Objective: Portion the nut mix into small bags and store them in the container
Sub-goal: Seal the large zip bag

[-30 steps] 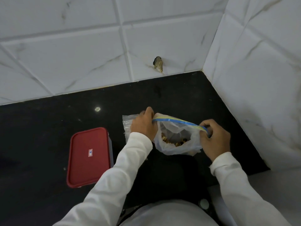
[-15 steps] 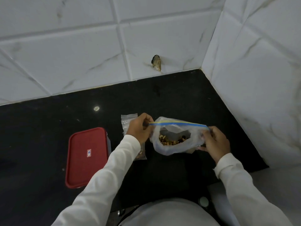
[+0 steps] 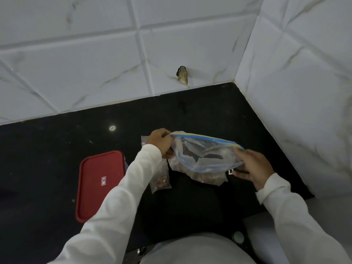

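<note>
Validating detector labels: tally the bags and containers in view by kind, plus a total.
Large zip bag: 1
Small bag with nuts: 1 (the clear plastic beyond the left hand may be the same bag; cannot tell)
Red-lidded container: 1
Total: 3

2 long white sleeves, left sleeve (image 3: 118, 202) and right sleeve (image 3: 297, 221): plain fabric, soft creases, each ending in a snug cuff at the wrist. Left hand (image 3: 161, 142) and right hand (image 3: 253, 166) are bare. Same white fabric on torso (image 3: 196, 250).
</note>
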Demonstrator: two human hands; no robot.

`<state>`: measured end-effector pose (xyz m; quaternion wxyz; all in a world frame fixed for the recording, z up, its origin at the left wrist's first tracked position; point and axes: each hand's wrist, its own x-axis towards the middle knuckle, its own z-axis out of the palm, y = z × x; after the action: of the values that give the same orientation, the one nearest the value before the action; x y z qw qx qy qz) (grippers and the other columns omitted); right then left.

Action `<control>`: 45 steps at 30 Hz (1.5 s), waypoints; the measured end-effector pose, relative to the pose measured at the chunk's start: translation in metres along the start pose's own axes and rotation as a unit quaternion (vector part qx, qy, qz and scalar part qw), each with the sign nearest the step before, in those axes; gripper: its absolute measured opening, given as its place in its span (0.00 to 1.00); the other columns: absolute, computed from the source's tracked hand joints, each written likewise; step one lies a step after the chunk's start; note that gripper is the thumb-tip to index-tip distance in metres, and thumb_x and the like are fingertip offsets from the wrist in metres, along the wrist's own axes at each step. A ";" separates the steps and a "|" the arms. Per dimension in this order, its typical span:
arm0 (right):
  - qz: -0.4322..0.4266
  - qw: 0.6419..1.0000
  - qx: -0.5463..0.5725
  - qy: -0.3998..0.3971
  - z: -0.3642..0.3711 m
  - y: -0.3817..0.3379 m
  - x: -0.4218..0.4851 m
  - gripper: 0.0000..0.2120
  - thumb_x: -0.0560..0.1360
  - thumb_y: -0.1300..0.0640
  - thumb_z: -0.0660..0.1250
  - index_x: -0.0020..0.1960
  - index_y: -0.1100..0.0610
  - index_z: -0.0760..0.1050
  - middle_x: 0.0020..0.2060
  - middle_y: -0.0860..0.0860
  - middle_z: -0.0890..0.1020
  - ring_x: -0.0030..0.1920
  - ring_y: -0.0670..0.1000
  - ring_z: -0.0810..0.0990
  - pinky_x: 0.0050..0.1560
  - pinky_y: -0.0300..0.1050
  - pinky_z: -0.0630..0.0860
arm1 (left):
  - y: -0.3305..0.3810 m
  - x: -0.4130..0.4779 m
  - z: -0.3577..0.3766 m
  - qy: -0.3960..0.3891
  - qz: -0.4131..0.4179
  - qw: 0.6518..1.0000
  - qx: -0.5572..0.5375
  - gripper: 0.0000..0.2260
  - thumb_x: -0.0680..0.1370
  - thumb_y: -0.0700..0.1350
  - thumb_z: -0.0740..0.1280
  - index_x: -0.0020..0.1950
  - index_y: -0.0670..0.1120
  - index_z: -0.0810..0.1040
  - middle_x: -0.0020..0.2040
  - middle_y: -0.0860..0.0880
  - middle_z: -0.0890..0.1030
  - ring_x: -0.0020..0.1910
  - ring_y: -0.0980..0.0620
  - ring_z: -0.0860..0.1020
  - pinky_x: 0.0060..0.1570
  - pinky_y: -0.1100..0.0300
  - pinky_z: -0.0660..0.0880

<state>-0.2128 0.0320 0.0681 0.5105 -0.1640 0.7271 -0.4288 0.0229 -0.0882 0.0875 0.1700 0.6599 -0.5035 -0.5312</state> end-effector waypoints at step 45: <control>-0.010 0.942 0.334 0.031 0.027 0.025 -0.026 0.11 0.73 0.64 0.70 0.55 0.61 0.78 0.48 0.57 0.85 0.47 0.50 0.85 0.39 0.35 0.80 | -0.020 -0.009 0.012 -0.096 0.014 0.892 -0.442 0.05 0.76 0.37 0.70 0.51 0.40 0.79 0.48 0.42 0.83 0.47 0.50 0.84 0.46 0.60 0.82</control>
<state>-0.1731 0.0520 0.0615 0.5088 0.0226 0.5561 -0.6568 0.0228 -0.0682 0.0723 0.4024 0.4552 -0.2397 -0.7572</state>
